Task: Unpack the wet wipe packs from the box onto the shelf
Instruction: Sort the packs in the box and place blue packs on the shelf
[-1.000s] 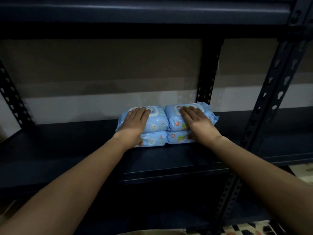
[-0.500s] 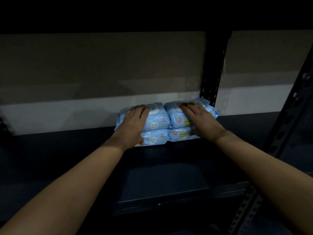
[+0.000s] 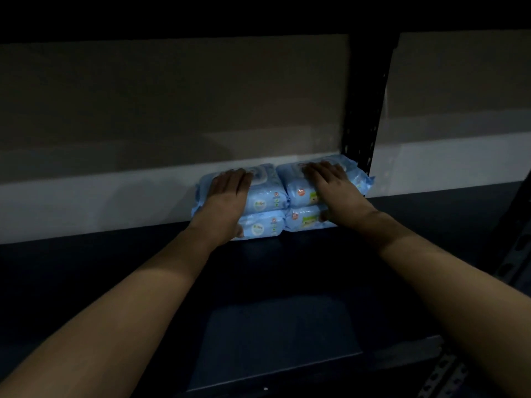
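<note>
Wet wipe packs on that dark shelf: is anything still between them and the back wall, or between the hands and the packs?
Nothing visible. The wet wipe packs, stacked two by two, sit on the shelf at the wall. The left hand and right hand lie flat on the top packs.

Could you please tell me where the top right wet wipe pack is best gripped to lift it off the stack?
Judging by its pose, take the top right pack by its soft front edge, coming from the open shelf front: wall behind, the upright post right, the top left pack touching its left.
</note>
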